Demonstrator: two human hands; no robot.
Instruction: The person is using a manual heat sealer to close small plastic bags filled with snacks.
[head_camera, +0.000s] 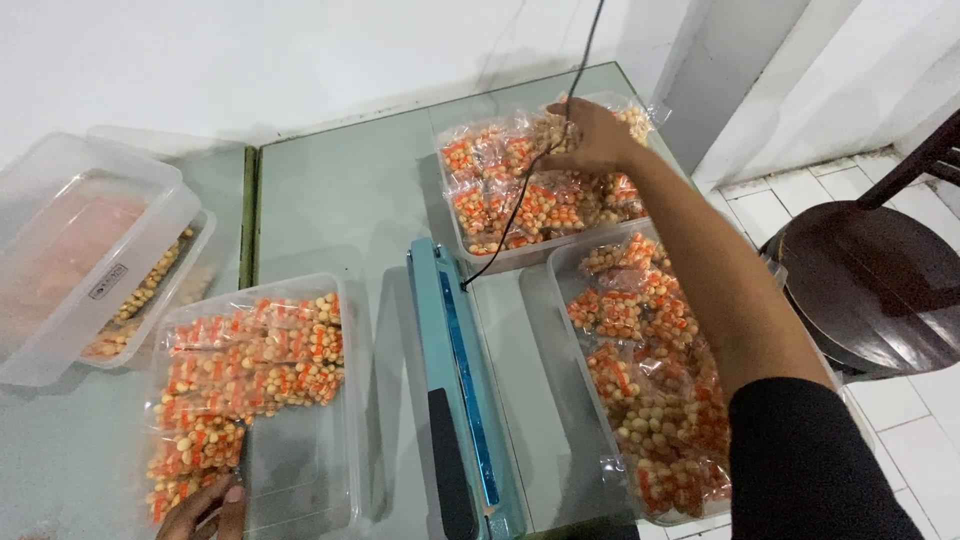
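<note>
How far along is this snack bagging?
Done: sealed packets fill the far tray, the right tray and half the left tray. In hand: the right hand reaches among the far tray's packets; the left hand touches the left tray's. Left: loose snacks remain in the tub.

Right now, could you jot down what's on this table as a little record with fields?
Surface: pale green table
Right hand: reaching into the far tray, its grip on a small clear packet of nuts
Left hand: touching the near-left tray at its front edge
Near-right tray: heaped with orange-and-tan snack packets
Centre: blue heat sealer, black cord running up
Far left: upturned clear tub over another tray
Beside table: dark wooden chair
</note>
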